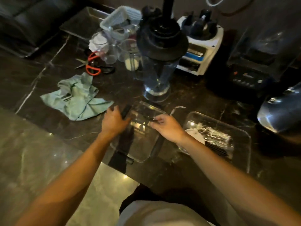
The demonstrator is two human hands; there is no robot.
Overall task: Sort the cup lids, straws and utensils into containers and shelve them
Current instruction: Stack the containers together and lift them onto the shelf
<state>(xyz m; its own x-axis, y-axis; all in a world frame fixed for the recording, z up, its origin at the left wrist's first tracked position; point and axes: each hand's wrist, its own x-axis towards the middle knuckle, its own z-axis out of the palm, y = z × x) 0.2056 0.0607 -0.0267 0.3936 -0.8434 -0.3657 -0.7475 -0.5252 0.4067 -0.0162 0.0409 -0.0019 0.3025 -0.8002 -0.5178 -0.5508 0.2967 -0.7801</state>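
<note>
Reaching over the dark tabletop [187,95], both hands meet at a clear container [143,144]: left hand [114,121] fingers curled round a black object [126,111] at its far-left corner, right hand [166,126] pinching something small and dark at the far rim. A second clear container [241,144] just right holds wrapped straws [215,136] and a white lid [195,136]. Green cloth [76,98] lies left.

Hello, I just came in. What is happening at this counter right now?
A person stands at a dark counter with both hands on a clear, seemingly empty container. The left hand grips a dark object at its left edge; the right hand touches its far rim. A second clear container to the right already holds wrapped straws and a white lid.
</note>
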